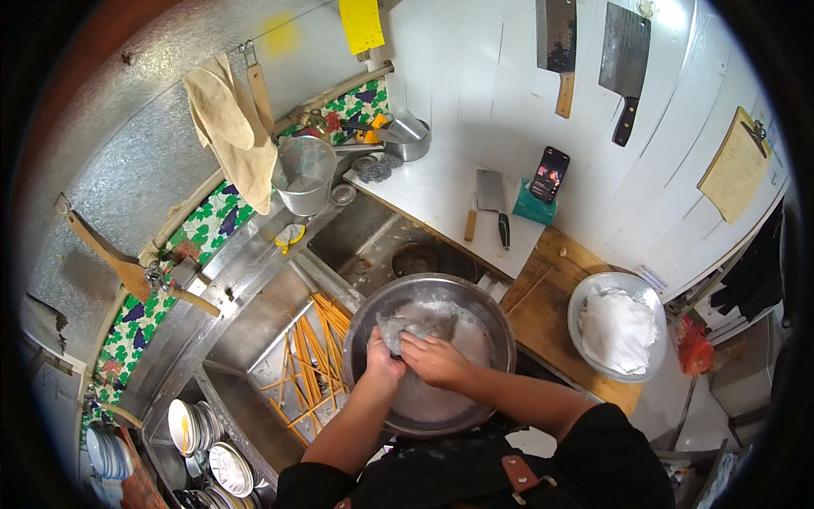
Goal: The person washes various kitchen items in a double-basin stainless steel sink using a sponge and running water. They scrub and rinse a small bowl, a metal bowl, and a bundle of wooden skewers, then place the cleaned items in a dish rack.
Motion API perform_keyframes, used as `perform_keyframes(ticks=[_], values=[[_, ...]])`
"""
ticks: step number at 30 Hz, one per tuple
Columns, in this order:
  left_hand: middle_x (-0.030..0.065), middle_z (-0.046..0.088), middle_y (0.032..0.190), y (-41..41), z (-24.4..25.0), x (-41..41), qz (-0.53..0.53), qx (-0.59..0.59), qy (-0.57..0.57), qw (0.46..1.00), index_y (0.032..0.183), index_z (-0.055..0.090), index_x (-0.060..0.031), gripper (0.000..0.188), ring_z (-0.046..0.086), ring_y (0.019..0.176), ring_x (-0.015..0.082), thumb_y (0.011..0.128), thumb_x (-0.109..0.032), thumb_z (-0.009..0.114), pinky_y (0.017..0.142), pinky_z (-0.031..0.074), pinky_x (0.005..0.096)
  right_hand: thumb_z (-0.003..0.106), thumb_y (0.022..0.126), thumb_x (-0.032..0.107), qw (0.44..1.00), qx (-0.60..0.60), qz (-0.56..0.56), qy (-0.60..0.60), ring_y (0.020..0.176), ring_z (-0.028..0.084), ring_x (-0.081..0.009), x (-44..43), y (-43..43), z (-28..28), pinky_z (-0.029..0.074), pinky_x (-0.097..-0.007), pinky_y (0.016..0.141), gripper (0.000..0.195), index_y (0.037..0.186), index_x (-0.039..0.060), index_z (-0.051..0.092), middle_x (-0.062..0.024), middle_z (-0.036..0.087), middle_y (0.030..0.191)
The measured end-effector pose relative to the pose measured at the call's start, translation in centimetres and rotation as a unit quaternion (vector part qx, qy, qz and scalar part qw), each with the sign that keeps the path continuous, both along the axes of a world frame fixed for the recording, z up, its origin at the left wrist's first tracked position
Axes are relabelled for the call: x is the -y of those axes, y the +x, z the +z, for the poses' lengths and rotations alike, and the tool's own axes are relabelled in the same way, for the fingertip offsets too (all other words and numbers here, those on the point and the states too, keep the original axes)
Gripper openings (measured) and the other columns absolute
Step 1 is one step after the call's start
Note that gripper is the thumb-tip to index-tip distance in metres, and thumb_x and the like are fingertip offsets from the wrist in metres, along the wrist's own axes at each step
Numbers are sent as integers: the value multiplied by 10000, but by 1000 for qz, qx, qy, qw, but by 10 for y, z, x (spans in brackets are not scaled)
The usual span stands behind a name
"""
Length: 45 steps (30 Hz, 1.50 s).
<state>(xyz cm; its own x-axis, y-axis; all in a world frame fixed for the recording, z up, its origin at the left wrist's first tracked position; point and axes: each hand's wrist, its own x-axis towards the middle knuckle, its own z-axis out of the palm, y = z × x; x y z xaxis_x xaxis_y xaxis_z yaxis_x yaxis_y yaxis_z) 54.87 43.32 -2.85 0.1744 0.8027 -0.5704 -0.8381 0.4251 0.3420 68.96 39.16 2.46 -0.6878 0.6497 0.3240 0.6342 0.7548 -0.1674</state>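
A large round metal basin [505, 337] of cloudy, sudsy water [474, 331] sits in front of me at the sink. Over its left half both my hands are together. My left hand [383, 357] grips a wet grey cloth [386, 326] from the left side. From the right, my right hand [439, 362] presses its fingers onto the same cloth. Part of the cloth is hidden behind the fingers, and I cannot tell how far it reaches into the water.
Left of the basin, long wooden chopsticks [313, 347] lie scattered in a sink compartment. Stacked plates [232, 467] fill the lower-left compartment. Two cleavers [491, 197] and a propped phone [549, 173] rest on the white board. A metal bowl [574, 324] with white cloth [617, 327] stands right.
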Motion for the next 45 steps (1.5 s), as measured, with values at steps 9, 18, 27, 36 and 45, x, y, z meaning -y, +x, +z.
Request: perform_keyframes(ticks=[9,18,27,36,45], values=[[151,633,1071,22,47,16,-21,-147,-80,986,1199,524,-33,434,616,988,290,914,-361,535,878,492,423,468,826,76,903,38,-113,-413,1012,598,-293,-35,-30,-29,479,-390,840,179,899,13,619,-203,629,961],[113,631,998,22,49,32,10,-150,-9,989,1071,567,-33,432,618,898,259,880,-420,553,846,494,384,461,917,109,644,-472,-151,-583,983,588,-245,-11,-36,13,459,-364,861,260,1141,11,549,-136,615,1049],[121,627,1006,22,59,30,11,-151,-17,988,1086,554,-13,455,611,931,257,878,-416,580,846,490,395,312,951,162,927,-192,-115,-300,1056,575,-358,-15,-32,-20,420,-452,939,346,1122,-28,547,-241,579,1143],[98,623,999,9,36,14,-66,-221,13,973,1109,541,-31,382,623,833,220,875,-327,598,659,512,355,427,929,113,605,-413,-191,-653,877,594,-170,-45,1,-55,458,-312,810,256,1075,85,636,-47,649,990],[154,587,1132,-13,-38,25,-72,-337,77,936,1302,379,57,724,583,987,213,728,-147,771,796,487,328,572,812,110,955,-140,-208,-158,983,541,-368,-35,28,-39,449,-413,856,296,1106,115,605,-183,545,1054]])
